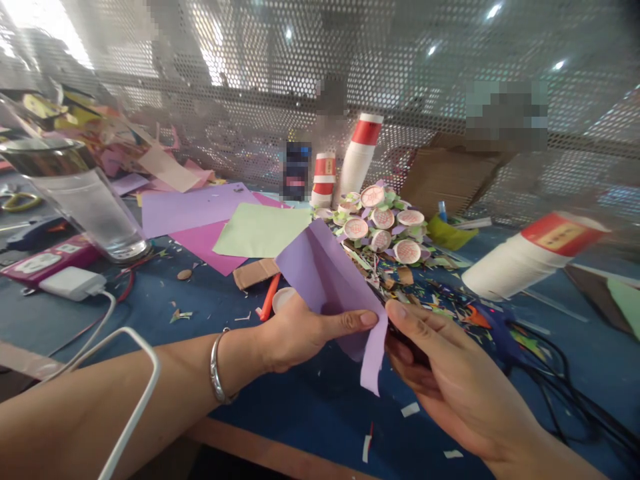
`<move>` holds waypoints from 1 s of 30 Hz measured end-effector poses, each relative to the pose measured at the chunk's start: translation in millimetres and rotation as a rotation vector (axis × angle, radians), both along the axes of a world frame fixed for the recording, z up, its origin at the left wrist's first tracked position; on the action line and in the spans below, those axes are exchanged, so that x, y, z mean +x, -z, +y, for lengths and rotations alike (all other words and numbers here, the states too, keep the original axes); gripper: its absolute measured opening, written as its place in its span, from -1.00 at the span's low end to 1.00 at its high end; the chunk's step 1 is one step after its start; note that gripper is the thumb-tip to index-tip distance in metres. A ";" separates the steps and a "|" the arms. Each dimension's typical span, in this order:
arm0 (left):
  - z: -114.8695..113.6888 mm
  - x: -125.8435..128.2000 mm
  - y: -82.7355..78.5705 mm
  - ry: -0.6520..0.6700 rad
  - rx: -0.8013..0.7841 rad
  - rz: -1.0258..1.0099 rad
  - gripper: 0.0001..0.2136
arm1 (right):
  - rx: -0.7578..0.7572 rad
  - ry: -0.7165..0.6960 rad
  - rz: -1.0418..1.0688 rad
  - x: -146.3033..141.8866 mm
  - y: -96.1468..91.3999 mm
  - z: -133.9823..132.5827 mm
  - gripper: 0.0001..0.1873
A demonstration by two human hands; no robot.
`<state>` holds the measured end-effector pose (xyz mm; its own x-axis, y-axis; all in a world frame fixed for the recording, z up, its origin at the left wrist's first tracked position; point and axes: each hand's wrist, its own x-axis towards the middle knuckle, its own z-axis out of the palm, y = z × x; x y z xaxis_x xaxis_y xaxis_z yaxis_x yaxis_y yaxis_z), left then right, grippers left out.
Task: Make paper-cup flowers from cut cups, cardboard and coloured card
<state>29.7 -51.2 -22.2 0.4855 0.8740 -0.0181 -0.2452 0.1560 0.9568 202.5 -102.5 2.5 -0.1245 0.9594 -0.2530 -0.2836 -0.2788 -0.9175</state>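
Note:
My left hand pinches a folded sheet of purple paper between thumb and fingers, near its lower right edge. A narrow purple strip hangs down from that edge. Close against the strip, my right hand is closed round dark-handled scissors, whose blades are mostly hidden by the paper and fingers. Under my left hand, a white paper disc and an orange stick lie partly covered. Behind the purple paper is a pile of small round white pieces with red print.
Stacked paper cups stand at the back; another cup stack leans at right. Coloured sheets, a glass of water and a power strip lie left. A blue glue gun with black cables sits right among scraps.

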 end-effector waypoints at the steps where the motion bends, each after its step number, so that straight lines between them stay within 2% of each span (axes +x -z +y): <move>1: 0.1 -0.8 0.7 -0.002 0.008 0.024 -0.53 | 0.013 0.004 -0.010 0.1 -0.7 0.1 -0.52; 4: 2.0 -5.5 -1.8 0.064 0.039 0.032 -0.61 | 0.061 0.024 -0.057 1.3 -2.4 0.9 -0.52; 7: 6.5 -14.9 -12.2 0.245 0.039 -0.074 -0.71 | 0.109 0.053 -0.103 4.1 -2.0 2.1 -0.53; 10: 11.8 -24.5 -23.2 0.311 -0.024 -0.165 -0.69 | 0.124 0.057 -0.138 6.0 -0.3 2.8 -0.55; 13: 15.2 -26.7 -27.5 0.229 -0.073 -0.203 -0.67 | 0.108 0.038 -0.166 5.0 1.1 2.6 -0.56; 18: 14.2 -15.2 -23.2 -0.026 -0.022 -0.239 -0.78 | 0.078 0.041 -0.159 1.7 3.9 2.9 -0.56; 21: 12.0 -10.3 -20.0 -0.140 -0.013 -0.218 -0.79 | 0.092 0.051 -0.176 0.9 4.5 3.8 -0.54; 25: 13.3 -10.5 -17.0 -0.201 0.007 -0.170 -0.74 | 0.110 0.035 -0.199 0.9 4.1 3.7 -0.49; 30: 22.5 -16.1 -18.8 -0.315 -0.001 -0.212 -0.72 | 0.153 0.003 -0.285 8.0 7.1 3.5 -0.50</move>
<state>13.5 -28.7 -3.4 0.1861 0.9811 0.0529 -0.4740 0.0425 0.8795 210.5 -99.0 -4.6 -0.0668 0.9893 -0.1300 -0.0093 -0.1309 -0.9914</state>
